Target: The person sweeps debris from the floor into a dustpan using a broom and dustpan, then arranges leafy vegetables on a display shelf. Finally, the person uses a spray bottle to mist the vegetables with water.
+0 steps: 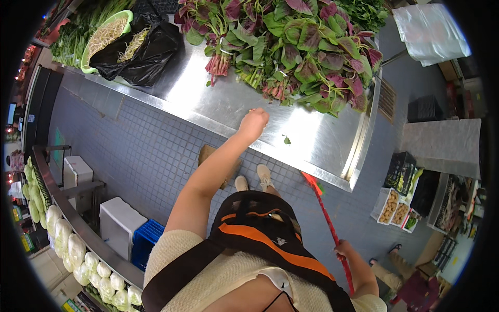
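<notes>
A small scrap of green leaf lies alone on the bare steel counter, close to its near edge and just beside the left hand — to that hand's right, with a narrow strip of bright metal seen between the two. The scrap is too small for any long axis to be made out. The left hand is held over the counter near its front rim, curled into a loose fist, knuckles toward the camera; something pale yellowish shows at the top of the fist, but what it is cannot be told, nor whether it is gripped or merely lies behind the fingers. Of the two hands, the left is by far the nearer to the scrap: the arm is stretched forward from the body, while the right hand is kept low at the hip, well apart from the counter, and is closed round the red handle of a broom. The handle runs slantwise up and to the left, its upper end seen just under the counter's front edge.

Beyond the scrap, further back on the steel, a heap of red-and-green leafy bunches is piled — stems toward the front. To the left a black plastic bag and a green bowl of bean sprouts are set. Under the counter edge the tiled floor and the person's pale shoes are seen.
</notes>
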### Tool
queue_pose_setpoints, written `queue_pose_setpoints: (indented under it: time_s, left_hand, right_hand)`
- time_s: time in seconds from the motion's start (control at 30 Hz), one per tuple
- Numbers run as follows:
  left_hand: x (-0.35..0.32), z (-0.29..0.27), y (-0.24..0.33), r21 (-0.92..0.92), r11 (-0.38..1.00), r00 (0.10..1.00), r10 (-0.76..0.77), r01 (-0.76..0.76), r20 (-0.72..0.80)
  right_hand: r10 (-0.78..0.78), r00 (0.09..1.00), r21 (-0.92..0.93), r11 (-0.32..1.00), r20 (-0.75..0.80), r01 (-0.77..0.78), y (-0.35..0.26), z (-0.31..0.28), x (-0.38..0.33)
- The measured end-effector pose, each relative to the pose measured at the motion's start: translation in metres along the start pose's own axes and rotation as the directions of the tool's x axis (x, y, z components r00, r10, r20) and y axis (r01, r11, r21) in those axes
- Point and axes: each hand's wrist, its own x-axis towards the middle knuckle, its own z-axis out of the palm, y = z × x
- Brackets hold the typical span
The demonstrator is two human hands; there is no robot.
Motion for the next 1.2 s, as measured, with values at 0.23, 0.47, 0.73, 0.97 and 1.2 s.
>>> queue_pose_setpoints:
  time_s: [0.23,0.47,0.73,0.97,1.2]
  left_hand:
    - [0.006,0.015,0.057,-0.368,0.925,0.979,-0.023,0.098,0.204]
    - [0.0,0.031,0.062,0.026,0.999,0.949,-0.048,0.042,0.313]
    - [-0.054,-0.069,0.018,-0.241,0.927,0.958,-0.279,0.288,0.073]
    - [-0.053,-0.057,0.007,-0.149,0.979,0.99,-0.141,0.139,-0.003]
    - [-0.078,-0.071,0.017,-0.303,0.929,0.868,-0.323,0.214,-0.377]
  right_hand:
    - [0.011,0.999,0.07,0.997,0.037,-0.013,0.003,-0.023,-0.003]
    - [0.005,0.998,0.01,1.0,0.057,-0.005,-0.006,-0.035,-0.008]
    - [-0.03,0.998,0.025,0.999,0.062,0.028,0.0,-0.023,-0.006]
    - [0.013,0.995,-0.027,1.0,0.102,-0.01,-0.002,-0.026,0.004]
    - [0.01,0.995,-0.056,0.998,0.094,-0.005,-0.013,-0.032,0.002]
